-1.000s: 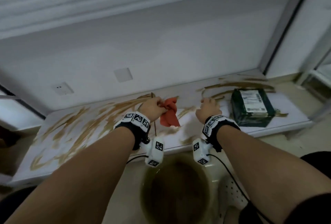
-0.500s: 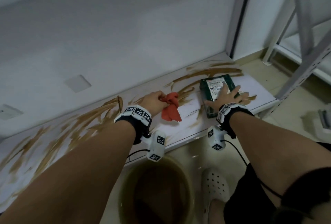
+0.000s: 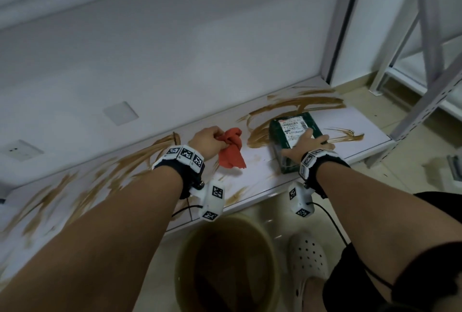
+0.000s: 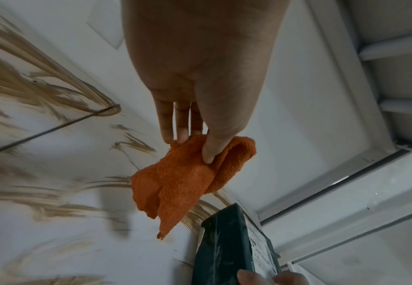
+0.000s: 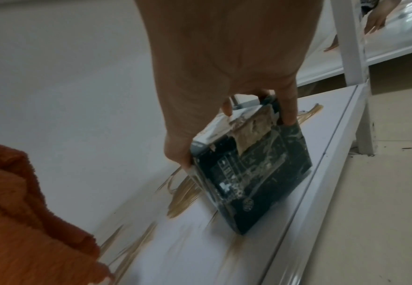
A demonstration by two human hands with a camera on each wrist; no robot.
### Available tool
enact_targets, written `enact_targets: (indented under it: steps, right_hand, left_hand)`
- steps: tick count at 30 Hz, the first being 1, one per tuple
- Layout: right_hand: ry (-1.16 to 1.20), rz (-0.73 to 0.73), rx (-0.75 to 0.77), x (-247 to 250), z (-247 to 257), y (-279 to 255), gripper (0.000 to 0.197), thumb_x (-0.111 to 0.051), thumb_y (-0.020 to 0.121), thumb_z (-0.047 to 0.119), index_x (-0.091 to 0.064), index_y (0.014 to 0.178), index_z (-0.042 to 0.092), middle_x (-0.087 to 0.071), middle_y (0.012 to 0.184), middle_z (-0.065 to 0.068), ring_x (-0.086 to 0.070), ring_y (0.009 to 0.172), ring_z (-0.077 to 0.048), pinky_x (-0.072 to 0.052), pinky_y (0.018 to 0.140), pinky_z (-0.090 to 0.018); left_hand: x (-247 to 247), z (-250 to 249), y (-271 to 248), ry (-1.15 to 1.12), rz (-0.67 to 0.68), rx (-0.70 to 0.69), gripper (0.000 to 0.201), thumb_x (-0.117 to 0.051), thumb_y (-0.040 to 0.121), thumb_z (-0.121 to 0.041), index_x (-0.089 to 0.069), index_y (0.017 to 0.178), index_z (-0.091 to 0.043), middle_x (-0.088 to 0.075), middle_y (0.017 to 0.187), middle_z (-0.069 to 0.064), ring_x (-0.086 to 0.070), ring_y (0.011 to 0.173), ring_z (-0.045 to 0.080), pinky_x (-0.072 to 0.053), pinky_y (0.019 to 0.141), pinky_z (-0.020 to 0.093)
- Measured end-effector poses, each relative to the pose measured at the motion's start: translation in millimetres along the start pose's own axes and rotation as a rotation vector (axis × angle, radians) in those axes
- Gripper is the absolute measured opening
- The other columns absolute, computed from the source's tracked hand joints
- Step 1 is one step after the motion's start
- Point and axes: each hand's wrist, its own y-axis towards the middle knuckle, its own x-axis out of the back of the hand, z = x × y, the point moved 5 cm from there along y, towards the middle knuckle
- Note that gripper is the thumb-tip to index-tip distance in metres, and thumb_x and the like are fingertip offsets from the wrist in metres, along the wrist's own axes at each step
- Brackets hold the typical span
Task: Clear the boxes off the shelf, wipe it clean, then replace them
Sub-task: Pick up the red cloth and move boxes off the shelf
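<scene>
The right hand grips the dark green box, tilted on the smeared white shelf; the left hand pinches an orange cloth just beside.

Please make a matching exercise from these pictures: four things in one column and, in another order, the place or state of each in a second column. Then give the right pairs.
Things:
1. orange cloth
2. dark green box
3. bucket
4. shelf

Places or states:
A. on the floor, below the shelf's front edge
B. smeared with brown streaks
C. pinched by the left hand
D. gripped by the right hand

Pairs: 1-C, 2-D, 3-A, 4-B
</scene>
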Motion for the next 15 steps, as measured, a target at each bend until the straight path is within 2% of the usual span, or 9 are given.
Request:
enact_targets:
  steps: [4,8,12,15]
  right_hand:
    - [0.054,-0.023,0.112,-10,40,-36,0.105,-0.059,0.077,0.062,0.004,0.150,0.019,0.001,0.154,-0.025,-0.009,0.139,-0.049,-0.023,0.109,-0.057]
    - [0.068,-0.033,0.244,-21,86,-79,0.105,-0.060,0.077,0.060,0.004,0.149,0.018,-0.001,0.153,-0.025,-0.009,0.139,-0.049,-0.023,0.109,-0.056]
    - [0.083,-0.017,0.355,-43,130,-129,0.106,-0.061,0.075,0.061,0.002,0.149,0.017,-0.004,0.152,-0.027,-0.011,0.138,-0.049,-0.023,0.110,-0.057]
    - [0.018,-0.002,0.445,-63,159,-170,0.107,-0.059,0.073,0.066,0.000,0.148,0.016,-0.013,0.150,-0.026,-0.017,0.137,-0.047,-0.022,0.111,-0.057]
  left_hand:
    - [25,26,-20,0.004,-0.035,0.022,0.030,-0.065,0.084,-0.023,-0.061,0.112,-0.013,-0.063,0.111,0.004,-0.057,0.104,0.022,-0.038,0.081,0.025]
    - [57,66,-44,-0.048,-0.097,0.079,0.029,-0.069,0.080,-0.024,-0.064,0.107,-0.017,-0.066,0.110,0.006,-0.059,0.107,0.025,-0.046,0.093,0.034]
    - [91,108,-82,-0.046,-0.176,0.117,0.028,-0.068,0.081,-0.020,-0.064,0.108,-0.013,-0.065,0.110,0.007,-0.059,0.105,0.026,-0.042,0.085,0.027]
    - [114,142,-120,-0.071,-0.232,0.151,0.019,-0.068,0.080,-0.018,-0.064,0.098,-0.013,-0.066,0.107,0.011,-0.059,0.102,0.028,-0.042,0.081,0.028]
